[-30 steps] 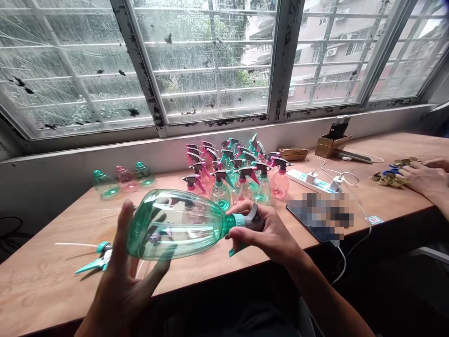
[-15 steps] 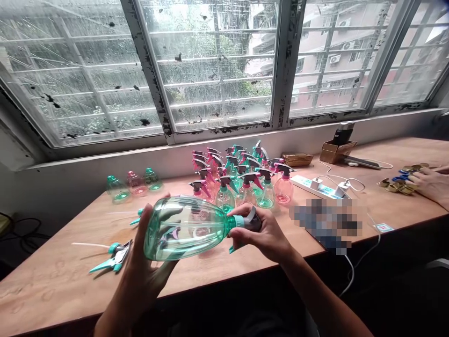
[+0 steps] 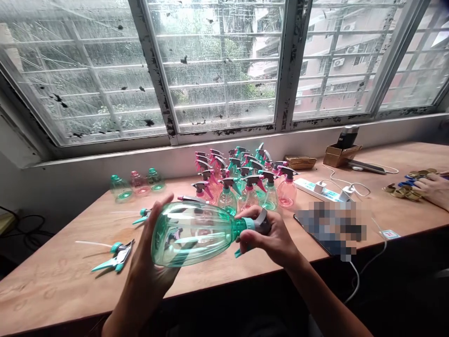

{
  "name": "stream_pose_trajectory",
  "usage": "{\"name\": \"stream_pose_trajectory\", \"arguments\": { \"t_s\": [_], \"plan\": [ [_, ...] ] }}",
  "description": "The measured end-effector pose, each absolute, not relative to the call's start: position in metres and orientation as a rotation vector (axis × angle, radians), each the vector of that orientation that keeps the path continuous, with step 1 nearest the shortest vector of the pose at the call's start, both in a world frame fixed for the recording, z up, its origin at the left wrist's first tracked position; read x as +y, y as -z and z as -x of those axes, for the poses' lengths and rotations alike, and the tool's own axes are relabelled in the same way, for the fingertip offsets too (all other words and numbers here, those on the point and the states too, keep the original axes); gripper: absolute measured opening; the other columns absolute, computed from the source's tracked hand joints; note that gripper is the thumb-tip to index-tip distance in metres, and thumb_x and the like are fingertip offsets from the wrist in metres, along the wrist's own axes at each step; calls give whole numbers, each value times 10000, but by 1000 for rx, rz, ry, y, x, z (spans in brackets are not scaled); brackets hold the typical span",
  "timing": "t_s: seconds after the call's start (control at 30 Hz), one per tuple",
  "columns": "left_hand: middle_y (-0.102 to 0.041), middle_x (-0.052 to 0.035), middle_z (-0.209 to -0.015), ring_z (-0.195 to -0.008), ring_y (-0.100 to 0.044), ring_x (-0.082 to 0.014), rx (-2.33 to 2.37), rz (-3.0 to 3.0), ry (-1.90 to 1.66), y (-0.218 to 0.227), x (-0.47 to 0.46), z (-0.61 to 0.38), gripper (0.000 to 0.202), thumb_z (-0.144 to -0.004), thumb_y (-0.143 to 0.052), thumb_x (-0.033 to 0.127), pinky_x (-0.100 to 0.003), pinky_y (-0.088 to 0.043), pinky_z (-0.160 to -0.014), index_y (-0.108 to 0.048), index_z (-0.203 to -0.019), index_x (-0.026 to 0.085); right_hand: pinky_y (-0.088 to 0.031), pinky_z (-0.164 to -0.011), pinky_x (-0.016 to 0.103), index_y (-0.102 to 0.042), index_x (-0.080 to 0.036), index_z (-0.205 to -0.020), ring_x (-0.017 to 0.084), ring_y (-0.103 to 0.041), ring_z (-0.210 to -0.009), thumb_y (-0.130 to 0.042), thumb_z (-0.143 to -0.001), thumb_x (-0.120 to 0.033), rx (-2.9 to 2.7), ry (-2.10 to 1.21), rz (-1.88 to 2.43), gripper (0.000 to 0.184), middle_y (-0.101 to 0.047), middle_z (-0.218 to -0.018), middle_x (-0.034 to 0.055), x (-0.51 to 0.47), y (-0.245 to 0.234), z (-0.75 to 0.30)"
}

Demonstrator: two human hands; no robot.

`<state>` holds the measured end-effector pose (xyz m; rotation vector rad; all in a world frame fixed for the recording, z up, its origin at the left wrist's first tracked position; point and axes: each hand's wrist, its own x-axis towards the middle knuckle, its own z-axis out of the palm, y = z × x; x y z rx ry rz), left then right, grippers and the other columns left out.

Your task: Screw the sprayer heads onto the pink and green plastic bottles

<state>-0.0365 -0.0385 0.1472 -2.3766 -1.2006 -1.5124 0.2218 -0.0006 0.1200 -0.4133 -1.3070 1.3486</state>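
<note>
A clear green spray bottle (image 3: 196,234) lies sideways in the air above the near table edge, its neck toward the right. My left hand (image 3: 149,262) is wrapped round its base. At the neck, my right hand (image 3: 273,238) grips the spray head (image 3: 257,224), which has a light green collar and a dark grey body. The collar sits against the bottle's neck; I cannot tell how tight it is. To the left on the table lies a loose green-and-grey spray head (image 3: 117,257) with a white tube. Another loose spray head (image 3: 143,216) lies behind it, partly hidden by my left hand.
Pink and green spray bottles (image 3: 250,192) stand grouped at the back. Several headless bottles (image 3: 121,189) stand back left. A power strip (image 3: 322,191), a phone-like device (image 3: 315,234) and a small carton (image 3: 338,154) are to the right. Another person's hand (image 3: 433,187) touches brass-coloured pieces (image 3: 407,192).
The view has shifted slightly, so the scene sits a little lower and further right. Both hands still hold the bottle and its spray head; the right hand's fingers have turned slightly round the head.
</note>
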Motion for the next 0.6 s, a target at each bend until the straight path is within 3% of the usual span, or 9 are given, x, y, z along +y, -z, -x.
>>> {"name": "stream_pose_trajectory", "arguments": {
  "t_s": [0.1,0.2,0.33,0.47,0.53,0.6],
  "plan": [
    [-429,-153,-1617,-1446,-477,-386,-1412,2436,1458,-145,-44,33,1008,-854,-786,431,-560,-472,-1138,-172,-1645,308,-645,-531,241,-724,-159,-991,142,-714,-551,-911,-770,-275,-1365,-1223,473,312,-715,-668,-13,-1,-120,-224],
    [-533,-123,-1545,-1422,-503,-400,-1465,2335,1420,-143,-46,32,878,-838,-757,566,-564,-481,-1128,-372,-1579,296,-631,-539,222,-746,-168,-985,135,-717,-580,-929,-740,-235,-1404,-1090,539,313,-710,-731,-12,-2,-122,-227],
    [-640,-82,-1434,-1307,-612,-354,-1357,2075,1387,-140,-40,33,716,-894,-736,456,-491,-563,-1031,-448,-1536,326,-642,-535,257,-713,-168,-985,149,-716,-540,-893,-792,-305,-1332,-1256,486,296,-714,-632,-21,-1,-125,-227],
    [-667,-35,-1394,-1282,-623,-315,-1133,1997,1363,-138,-36,32,714,-916,-730,273,-515,-431,-1166,-423,-1553,375,-613,-488,260,-676,-168,-976,160,-707,-496,-876,-805,-374,-1277,-1341,448,334,-738,-617,-6,2,-125,-226],
    [-647,-35,-1418,-1327,-584,-344,-1182,2063,1388,-138,-39,29,774,-867,-789,361,-530,-390,-1194,-427,-1550,376,-621,-509,276,-683,-174,-988,164,-709,-517,-872,-808,-364,-1310,-1294,474,323,-721,-626,-17,1,-125,-227],
    [-608,-50,-1466,-1377,-536,-381,-1309,2180,1516,-138,-44,25,764,-872,-728,550,-543,-407,-1179,-436,-1549,352,-603,-519,253,-711,-184,-1007,150,-693,-549,-885,-795,-308,-1405,-1154,527,301,-712,-668,-16,-2,-123,-228]
  ]
}}
